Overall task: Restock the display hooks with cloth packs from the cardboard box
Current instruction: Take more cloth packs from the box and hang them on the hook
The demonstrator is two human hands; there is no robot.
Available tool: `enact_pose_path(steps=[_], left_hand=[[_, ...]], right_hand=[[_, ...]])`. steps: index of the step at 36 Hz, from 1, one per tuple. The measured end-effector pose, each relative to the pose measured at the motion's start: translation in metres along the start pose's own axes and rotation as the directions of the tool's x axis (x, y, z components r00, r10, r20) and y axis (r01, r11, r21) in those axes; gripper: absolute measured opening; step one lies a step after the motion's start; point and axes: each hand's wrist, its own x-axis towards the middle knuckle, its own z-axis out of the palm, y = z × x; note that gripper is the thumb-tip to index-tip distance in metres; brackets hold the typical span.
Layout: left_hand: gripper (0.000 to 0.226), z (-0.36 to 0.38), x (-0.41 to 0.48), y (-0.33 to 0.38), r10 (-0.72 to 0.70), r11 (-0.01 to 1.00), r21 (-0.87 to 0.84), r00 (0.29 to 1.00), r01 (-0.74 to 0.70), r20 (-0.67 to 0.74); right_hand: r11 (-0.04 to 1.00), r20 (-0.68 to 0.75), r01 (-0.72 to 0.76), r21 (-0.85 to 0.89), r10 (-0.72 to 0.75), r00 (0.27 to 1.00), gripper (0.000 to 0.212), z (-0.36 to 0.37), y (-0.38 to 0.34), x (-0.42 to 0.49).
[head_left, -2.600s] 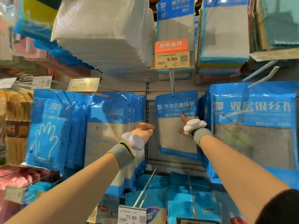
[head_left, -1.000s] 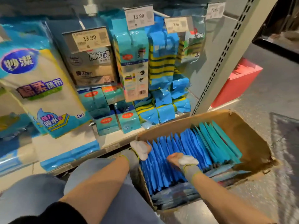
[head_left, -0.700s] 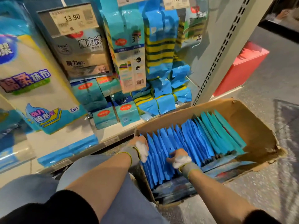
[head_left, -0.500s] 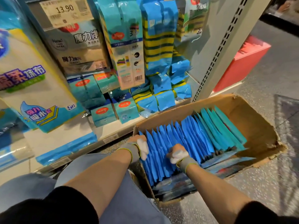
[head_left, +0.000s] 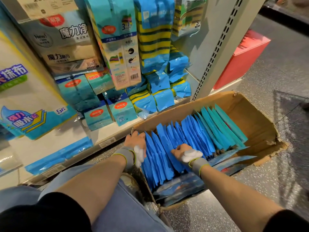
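Note:
An open cardboard box (head_left: 250,118) lies on the floor, filled with a row of upright blue cloth packs (head_left: 189,138); the far ones are teal. My left hand (head_left: 136,142) is at the near left end of the row, fingers down inside the box against the first packs. My right hand (head_left: 183,150) presses into the row a few packs further in, fingers curled between packs. The two hands bracket a bunch of packs. Both wrists wear grey bands with white pads. The display hooks for these packs are out of view.
Low shelf (head_left: 70,141) on the left carries sponge and cloth packs, with hanging packs (head_left: 120,39) above. A grey perforated upright (head_left: 222,46) stands behind the box. A red box (head_left: 242,59) sits on the speckled floor beyond. My knees are at the bottom left.
I have turned from the upper hooks down to the box on the floor. Both hands have gone into the row of blue packs and closed in around a bunch.

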Motion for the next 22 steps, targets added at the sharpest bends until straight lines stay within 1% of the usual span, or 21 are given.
enact_pose_path(steps=[1,2,4,5,6,8,10,12,13,14,16,19,21,22], left_hand=[[0.041,-0.003,-0.003,0.001,0.011,0.999,0.037,1.0,-0.01,-0.027],[0.036,-0.006,-0.004,0.001,0.033,0.993,0.115,0.996,-0.024,-0.083],[0.029,-0.017,-0.01,0.0,0.064,0.968,0.25,0.975,-0.009,-0.213],[0.026,-0.022,-0.012,-0.002,0.069,0.967,0.255,0.96,0.003,-0.273],[0.027,-0.025,-0.01,-0.004,0.073,0.977,0.212,0.944,-0.003,-0.322],[0.035,-0.038,-0.018,-0.007,0.054,0.996,0.089,0.921,-0.021,-0.386],[0.028,-0.054,-0.033,-0.008,0.039,0.999,-0.005,0.901,-0.045,-0.432],[0.01,-0.071,-0.04,-0.007,0.041,0.998,-0.023,0.882,-0.058,-0.469],[0.006,-0.08,-0.046,-0.006,0.061,0.997,-0.013,0.87,-0.077,-0.49],[0.01,-0.088,-0.051,-0.006,0.066,0.996,-0.014,0.867,-0.084,-0.495],[0.012,-0.106,-0.059,-0.005,0.065,0.995,-0.033,0.858,-0.095,-0.509],[0.011,-0.134,-0.079,-0.009,0.074,0.992,-0.038,0.817,-0.117,-0.572],[0.007,-0.152,-0.094,-0.013,0.076,0.987,-0.07,0.795,-0.147,-0.602],[0.002,-0.162,-0.101,-0.015,0.087,0.979,-0.096,0.799,-0.178,-0.595]], right_hand=[[1.0,0.007,0.007,0.013,-0.008,1.0,0.04,-0.001,0.0,0.001],[1.0,0.013,0.019,0.018,-0.019,1.0,0.036,-0.002,0.0,0.001],[0.999,0.015,0.029,0.031,-0.03,0.999,0.039,-0.01,-0.003,-0.002],[0.999,0.014,0.04,0.032,-0.04,0.999,0.041,-0.016,-0.005,-0.004],[0.998,0.007,0.056,0.015,-0.056,0.998,0.039,-0.021,-0.005,-0.004],[0.994,-0.025,0.101,-0.042,-0.102,0.994,0.033,-0.036,-0.013,-0.011],[0.986,-0.094,0.146,-0.079,-0.153,0.984,0.033,-0.049,-0.026,-0.02],[0.973,-0.119,0.195,-0.121,-0.21,0.971,0.037,-0.06,-0.037,-0.028],[0.969,-0.141,0.218,-0.119,-0.233,0.962,0.039,-0.065,-0.042,-0.033],[0.964,-0.167,0.237,-0.116,-0.255,0.953,0.04,-0.07,-0.048,-0.039],[0.956,-0.218,0.287,-0.057,-0.292,0.931,0.038,-0.08,-0.057,-0.044],[0.942,-0.301,0.333,0.03,-0.309,0.902,0.034,-0.097,-0.075,-0.058],[0.922,-0.344,0.388,0.02,-0.358,0.868,0.031,-0.106,-0.088,-0.071],[0.917,-0.359,0.4,-0.01,-0.376,0.854,0.031,-0.11,-0.093,-0.073]])
